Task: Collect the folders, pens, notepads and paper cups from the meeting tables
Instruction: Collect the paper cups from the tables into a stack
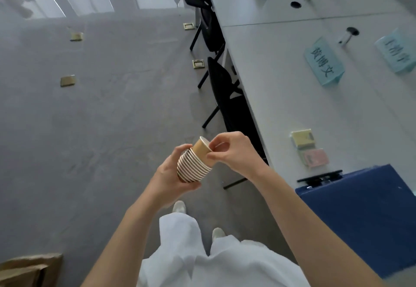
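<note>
My left hand (pixel 173 174) grips a stack of several nested brown paper cups (pixel 192 166) over the floor, left of the table. My right hand (pixel 231 151) pinches the rim of the top cup (pixel 202 146), which sits partly in the stack. On the white meeting table (pixel 281 88) to the right lie a blue folder (pixel 364 214), black pens (pixel 319 176) along its far edge, a yellow notepad (pixel 302 138) and a pink notepad (pixel 315 157).
Light-blue name cards (pixel 324 62) and small cable holes lie farther along the table. Black chairs (pixel 227 97) are tucked along its left edge. Grey carpet with brass floor boxes (pixel 67 80) spreads to the left. A brown paper bag (pixel 29 268) stands at the bottom left.
</note>
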### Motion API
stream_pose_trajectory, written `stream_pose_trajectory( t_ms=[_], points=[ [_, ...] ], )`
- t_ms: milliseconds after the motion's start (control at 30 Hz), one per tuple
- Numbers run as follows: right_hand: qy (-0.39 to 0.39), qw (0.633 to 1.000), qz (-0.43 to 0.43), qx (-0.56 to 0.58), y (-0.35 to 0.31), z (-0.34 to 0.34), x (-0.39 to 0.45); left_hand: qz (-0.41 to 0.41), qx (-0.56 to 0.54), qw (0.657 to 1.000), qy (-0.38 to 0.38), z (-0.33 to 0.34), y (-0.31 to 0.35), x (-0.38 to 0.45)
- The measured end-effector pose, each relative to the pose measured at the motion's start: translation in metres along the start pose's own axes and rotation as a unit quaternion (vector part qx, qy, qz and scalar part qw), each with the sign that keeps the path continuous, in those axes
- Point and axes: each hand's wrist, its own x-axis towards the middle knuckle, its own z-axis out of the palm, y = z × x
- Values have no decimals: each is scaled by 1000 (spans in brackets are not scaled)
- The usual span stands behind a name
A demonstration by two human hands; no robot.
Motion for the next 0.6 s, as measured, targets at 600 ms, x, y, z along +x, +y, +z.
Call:
stream_pose_trajectory(
  t_ms=[600],
  points=[
    [325, 926, 181, 65, 25, -74, 127, 67, 40, 992, -104, -78, 32, 220]
  ],
)
